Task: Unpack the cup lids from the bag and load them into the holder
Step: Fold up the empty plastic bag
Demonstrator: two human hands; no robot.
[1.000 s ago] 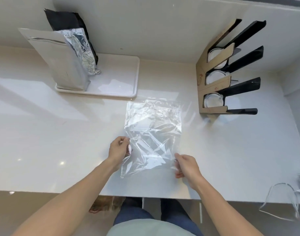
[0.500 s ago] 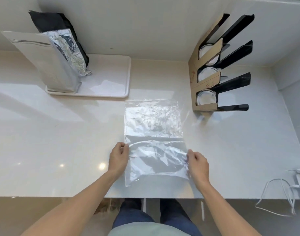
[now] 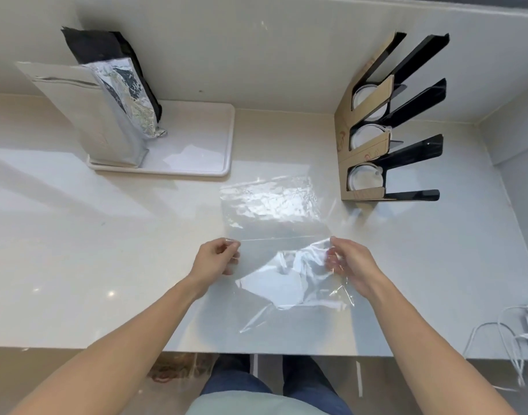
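A clear, empty plastic bag point(image 3: 274, 211) lies flat on the white counter in front of me, its near part lifted and folded over. My left hand point(image 3: 216, 259) pinches the bag's left edge at the fold. My right hand point(image 3: 351, 265) grips the right edge, with crinkled film over its fingers. The cardboard and black lid holder point(image 3: 385, 136) stands at the back right against the wall. White cup lids point(image 3: 365, 178) sit in each of its three slots.
A white tray point(image 3: 196, 151) at the back left carries a silver pouch point(image 3: 86, 115) and a black foil-lined bag point(image 3: 119, 70). White cables point(image 3: 508, 339) lie at the counter's right front corner. The counter's front edge runs just below my forearms.
Both hands have lifted the bag's near end and carried it away from me, folding the film over. The hands are now further apart and higher on the counter.
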